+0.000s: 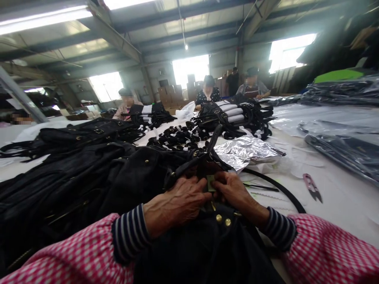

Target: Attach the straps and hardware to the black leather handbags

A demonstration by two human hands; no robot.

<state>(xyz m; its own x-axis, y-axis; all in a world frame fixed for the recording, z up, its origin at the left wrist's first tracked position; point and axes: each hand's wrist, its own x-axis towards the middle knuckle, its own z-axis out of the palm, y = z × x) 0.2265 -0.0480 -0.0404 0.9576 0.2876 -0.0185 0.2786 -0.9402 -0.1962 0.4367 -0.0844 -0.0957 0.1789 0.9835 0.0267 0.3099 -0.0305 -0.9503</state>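
- Small tag [211, 183] is pinched btw. both hands' fingertips, atop black bag [204, 248] at near edge of table [340, 197].
- L hand [177, 203]: curled shut on tag, left of it.
- R hand [235, 193]: closed on tag, just right.

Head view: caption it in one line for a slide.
Left hand and right hand pinch a small tag on a black bag, pink snips lying nearby.

Single view, head-mounted, looking forward and slightly down along a white table [340, 197]. Both hands sit very close, at lower centre of the frame. Seated co-workers [208, 91] appear far off at upper centre; roof beams fill the top. No second view shares the scene.
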